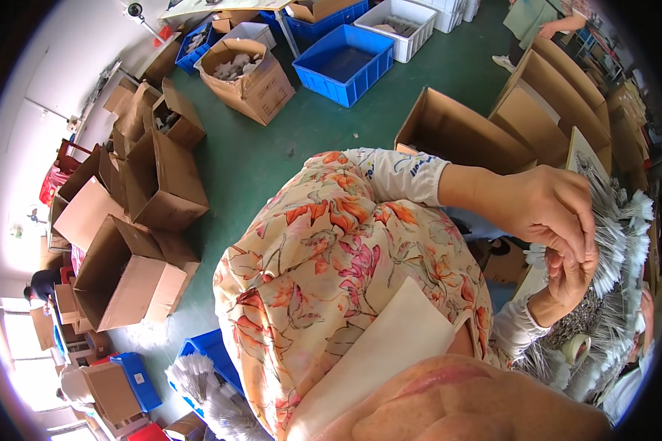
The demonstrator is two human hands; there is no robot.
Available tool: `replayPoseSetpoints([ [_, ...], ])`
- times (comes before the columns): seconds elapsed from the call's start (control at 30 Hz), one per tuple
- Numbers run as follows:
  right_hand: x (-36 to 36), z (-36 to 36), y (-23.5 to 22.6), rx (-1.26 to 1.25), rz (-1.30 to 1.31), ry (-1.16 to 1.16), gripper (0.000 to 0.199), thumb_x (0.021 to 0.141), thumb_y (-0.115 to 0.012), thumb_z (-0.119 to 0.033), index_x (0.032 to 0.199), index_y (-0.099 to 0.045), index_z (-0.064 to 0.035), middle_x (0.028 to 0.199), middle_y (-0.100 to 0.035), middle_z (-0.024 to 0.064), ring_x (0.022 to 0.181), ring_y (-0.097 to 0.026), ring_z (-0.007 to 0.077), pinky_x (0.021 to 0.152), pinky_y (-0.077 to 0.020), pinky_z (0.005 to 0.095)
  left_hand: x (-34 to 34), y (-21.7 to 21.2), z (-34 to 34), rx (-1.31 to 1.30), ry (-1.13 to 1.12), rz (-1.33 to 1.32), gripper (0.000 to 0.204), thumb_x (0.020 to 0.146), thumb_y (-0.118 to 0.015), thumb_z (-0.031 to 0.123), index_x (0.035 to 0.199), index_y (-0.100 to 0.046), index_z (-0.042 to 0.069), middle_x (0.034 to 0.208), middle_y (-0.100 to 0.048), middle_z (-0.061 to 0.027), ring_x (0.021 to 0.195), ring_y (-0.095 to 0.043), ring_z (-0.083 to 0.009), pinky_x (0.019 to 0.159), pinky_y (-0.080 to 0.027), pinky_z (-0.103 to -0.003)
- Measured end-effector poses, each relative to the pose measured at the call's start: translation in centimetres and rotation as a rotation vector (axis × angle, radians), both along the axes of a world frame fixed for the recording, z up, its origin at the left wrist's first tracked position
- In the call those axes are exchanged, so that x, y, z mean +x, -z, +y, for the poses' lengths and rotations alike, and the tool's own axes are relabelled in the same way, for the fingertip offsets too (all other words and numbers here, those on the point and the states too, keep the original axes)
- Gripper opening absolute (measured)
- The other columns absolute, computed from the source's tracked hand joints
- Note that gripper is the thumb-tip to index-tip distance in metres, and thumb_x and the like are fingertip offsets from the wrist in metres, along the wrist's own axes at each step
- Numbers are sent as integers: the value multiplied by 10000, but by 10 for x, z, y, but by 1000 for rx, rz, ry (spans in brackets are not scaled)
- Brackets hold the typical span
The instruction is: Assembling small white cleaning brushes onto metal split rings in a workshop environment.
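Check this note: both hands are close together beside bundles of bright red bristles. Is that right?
Not quite: the bristles are pale grey and whitish, not bright red, as the head view shows. Both hands are indeed close together beside those bundles.

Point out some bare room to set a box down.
Bare green floor shows between the brown cartons at left, the blue crate and the floral garment. Around the left hand and right hand it is crowded: white-tipped bundles with a pale roll among them.
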State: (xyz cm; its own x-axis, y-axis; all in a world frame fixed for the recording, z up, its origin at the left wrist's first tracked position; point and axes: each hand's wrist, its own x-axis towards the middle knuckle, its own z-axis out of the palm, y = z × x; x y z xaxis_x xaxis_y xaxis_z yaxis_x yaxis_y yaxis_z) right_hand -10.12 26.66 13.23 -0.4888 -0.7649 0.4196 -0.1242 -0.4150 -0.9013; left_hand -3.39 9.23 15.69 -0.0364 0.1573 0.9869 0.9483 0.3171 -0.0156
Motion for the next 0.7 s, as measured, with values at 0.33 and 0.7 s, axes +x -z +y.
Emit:
replayPoseSetpoints([
  [0.33,1,3,0,-68,6,-15,311,831,-663,-200,1017,-589,37,693,-587,63,481,-484,57,402,-359,141,2,4,8,81,-54,-3,113,746,-718,167,845,-698,116,922,-623,4,793,-557,-178,677,-436,-293],
  [0.7,14,7,-7,-87,-53,19,247,796,-697,-136,935,-609,49,701,-611,74,495,-535,80,403,-396,156,12,5,15,70,144,-326,110,800,-689,150,868,-682,64,983,-605,-49,868,-540,-180,735,-440,-280],
])
